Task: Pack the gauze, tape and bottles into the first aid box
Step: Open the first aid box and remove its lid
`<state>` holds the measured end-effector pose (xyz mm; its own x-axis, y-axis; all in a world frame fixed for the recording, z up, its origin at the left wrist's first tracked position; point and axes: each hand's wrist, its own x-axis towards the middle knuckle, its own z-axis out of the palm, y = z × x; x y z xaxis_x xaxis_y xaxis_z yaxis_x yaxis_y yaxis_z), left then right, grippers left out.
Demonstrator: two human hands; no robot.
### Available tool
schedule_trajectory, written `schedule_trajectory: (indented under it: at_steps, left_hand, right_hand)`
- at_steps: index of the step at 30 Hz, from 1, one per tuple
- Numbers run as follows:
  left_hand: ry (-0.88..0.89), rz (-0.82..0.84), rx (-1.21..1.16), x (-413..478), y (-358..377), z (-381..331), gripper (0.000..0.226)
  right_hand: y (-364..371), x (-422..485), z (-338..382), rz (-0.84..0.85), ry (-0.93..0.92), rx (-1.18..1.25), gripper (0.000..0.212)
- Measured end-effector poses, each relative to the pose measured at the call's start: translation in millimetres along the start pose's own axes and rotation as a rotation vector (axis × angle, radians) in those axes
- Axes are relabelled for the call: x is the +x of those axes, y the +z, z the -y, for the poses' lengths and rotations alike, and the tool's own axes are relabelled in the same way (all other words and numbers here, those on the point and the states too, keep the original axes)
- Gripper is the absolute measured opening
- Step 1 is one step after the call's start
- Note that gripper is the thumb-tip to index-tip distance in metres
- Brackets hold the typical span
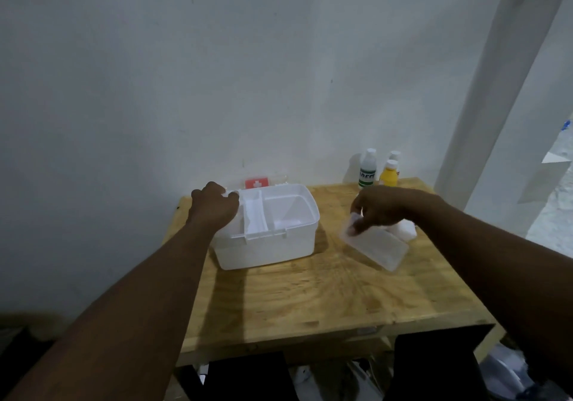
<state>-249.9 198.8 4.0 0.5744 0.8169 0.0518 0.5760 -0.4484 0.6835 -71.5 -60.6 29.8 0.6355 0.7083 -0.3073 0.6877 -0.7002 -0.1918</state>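
First aid box (269, 245) stands open in the middle of the frame, on the back left part of a wooden table (310, 301). It is white plastic. Its lid (256, 182) is thrown back against the grey wall (217, 75) and shows a red label with a white cross. Inside the box, a narrow white divider (254, 214) runs from back to front, and the compartment to the right of it looks bare.

The left hand (214, 208) comes in from the lower left of the frame and grips the back left corner of the box, with the fingers curled together over the rim.

The right hand (381, 208) reaches in from the right edge of the frame. Its fingers are bent down and pinch the upper left corner of a translucent tray (378, 248), which is tilted, with its lower right end down toward the table. This part is blurred, so it is not possible to tell if the fingers hold also something small and white at that corner.

Just behind the tray, partly hidden under the right wrist, lies the white gauze (406, 230) on the table, to the right of the box and outside it.

The 3 bottles stand upright close together at the back right of the table, near the wall and well apart from the box: 1 clear bottle (367, 171) with a green label, 1 yellow bottle (388, 175), and behind these a third bottle (395, 155) of which mostly the white cap is visible. A white post (502, 75) rises at the right of the frame.
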Motion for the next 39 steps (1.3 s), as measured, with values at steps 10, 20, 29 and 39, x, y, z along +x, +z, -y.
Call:
schedule_trajectory:
  at_steps: [10,20,29,39]
  left_hand:
    - [-0.085,0.026,-0.106,13,-17,13,0.028]
    - [-0.086,-0.036,-0.004,13,-1,28,0.039]
    - [-0.127,-0.035,0.015,15,3,28,0.038]
    - [-0.127,-0.026,0.002,17,4,30,0.033]
  right_hand:
    - [-70,9,94,-0.580,-0.305,0.516,0.039]
    - [3,58,135,-0.258,-0.018,0.198,0.038]
    - [36,77,143,-0.256,0.030,0.078,0.025]
    - [38,84,154,-0.086,0.189,0.313,0.018]
